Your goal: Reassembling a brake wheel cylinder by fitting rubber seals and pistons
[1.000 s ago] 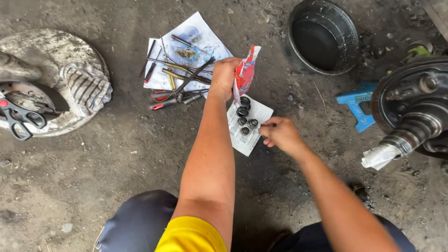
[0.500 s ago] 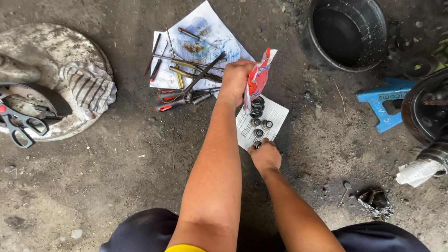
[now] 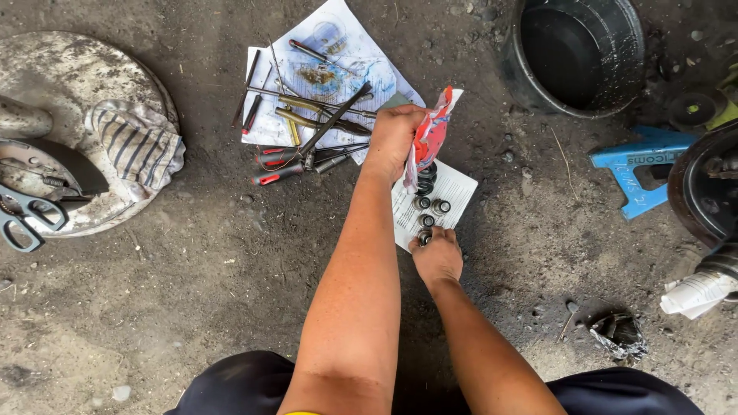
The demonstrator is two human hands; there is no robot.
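My left hand (image 3: 393,141) grips a red and white plastic bag (image 3: 430,136) and holds it up over a white paper sheet (image 3: 455,190) on the ground. Several small dark round metal parts (image 3: 427,201) lie on that sheet. My right hand (image 3: 437,257) rests at the sheet's near edge, its fingers pinched on one of the round parts (image 3: 423,237). Both arms reach forward from my dark-trousered knees.
Hand tools, among them red-handled pliers (image 3: 286,164) and rods, lie on printed papers (image 3: 330,54) to the left. A round metal plate (image 3: 61,84) with a striped rag (image 3: 138,146) and scissors (image 3: 27,219) sits far left. A black bucket (image 3: 576,54), blue stand (image 3: 642,165) and wheel hub (image 3: 703,192) are right.
My right hand has moved left and down to the near edge of the sheet and closed on a round part. The view has shifted right and closer; the left hand still holds the bag.
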